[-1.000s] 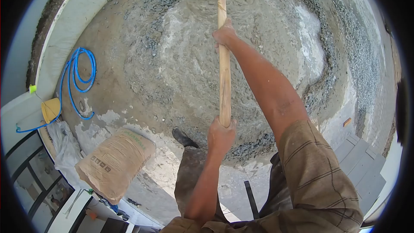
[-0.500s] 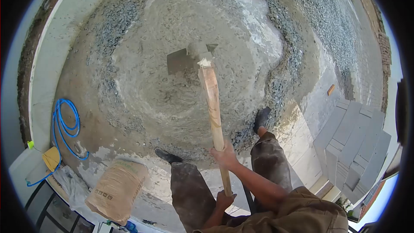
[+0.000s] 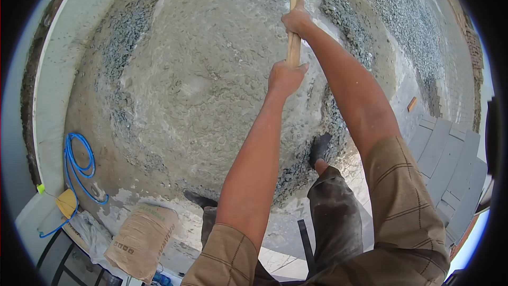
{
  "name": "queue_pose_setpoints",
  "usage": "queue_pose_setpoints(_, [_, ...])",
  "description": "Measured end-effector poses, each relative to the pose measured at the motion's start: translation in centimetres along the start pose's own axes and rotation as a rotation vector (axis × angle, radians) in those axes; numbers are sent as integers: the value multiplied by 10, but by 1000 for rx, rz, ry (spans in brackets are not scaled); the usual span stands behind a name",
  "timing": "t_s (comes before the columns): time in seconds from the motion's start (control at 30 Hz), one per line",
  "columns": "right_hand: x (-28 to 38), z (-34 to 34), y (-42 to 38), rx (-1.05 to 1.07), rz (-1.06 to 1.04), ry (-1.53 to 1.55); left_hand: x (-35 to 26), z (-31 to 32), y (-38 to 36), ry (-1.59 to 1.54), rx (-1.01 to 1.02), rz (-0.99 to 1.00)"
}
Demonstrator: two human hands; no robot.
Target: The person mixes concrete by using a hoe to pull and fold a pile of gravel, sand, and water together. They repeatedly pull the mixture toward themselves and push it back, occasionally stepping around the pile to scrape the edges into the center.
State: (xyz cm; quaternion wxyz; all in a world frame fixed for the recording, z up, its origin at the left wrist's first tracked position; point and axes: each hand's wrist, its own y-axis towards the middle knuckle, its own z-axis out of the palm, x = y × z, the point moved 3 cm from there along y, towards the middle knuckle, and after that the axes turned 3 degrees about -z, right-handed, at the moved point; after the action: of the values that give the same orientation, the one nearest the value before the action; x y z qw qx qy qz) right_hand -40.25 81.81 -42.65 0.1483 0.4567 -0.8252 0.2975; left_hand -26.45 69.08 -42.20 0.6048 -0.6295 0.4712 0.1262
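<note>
Both hands are wrapped round the wooden handle of a hoe (image 3: 293, 47), raised and stretched out ahead of me. My left hand (image 3: 286, 78) grips the butt end. Farther up the shaft, my right hand (image 3: 298, 21) is closed around it. The hoe's blade lies beyond the top edge of the view. Below the arms spreads a wide round patch of wet grey concrete mix (image 3: 201, 106), with an uneven, lumpy surface and a smooth wet spot near its middle.
Grey gravel (image 3: 114, 47) rings the mix. My booted foot (image 3: 319, 148) stands at its near right edge. At the lower left are a paper cement sack (image 3: 142, 238) and a coiled blue hose (image 3: 79, 153). Grey planks (image 3: 450, 164) lie at right; a low wall (image 3: 63, 69) runs along the left.
The hoe has gone from its blade resting in the mix to being lifted up and forward, its blade now out of view. Both hands rose with it, arms extended.
</note>
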Motion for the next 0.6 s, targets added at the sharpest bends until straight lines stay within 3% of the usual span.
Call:
queue_pose_setpoints(0.07, [-15, 34, -28, 105, 44, -11, 33, -1, -24, 1, 30, -109])
queue_pose_setpoints(0.17, [-20, 46, -71, 164, 99, 19, 73, -9, -53, 88, 6, -38])
queue_pose_setpoints(0.27, [1, 50, -127, 220, 164, 29, 71, -52, -112, 168, 3, -91])
queue_pose_setpoints(0.33, [0, 79, -151, 109, 146, -45, 89, -82, -150, 231, 0, -95])
queue_pose_setpoints(0.5, [16, 115, -215, 182, 275, 125, 140, -140, -253, 343, -7, -178])
queue_pose_setpoints(0.6, [31, 123, -252, 234, 534, 879, 162, -167, -313, 418, -1, -229])
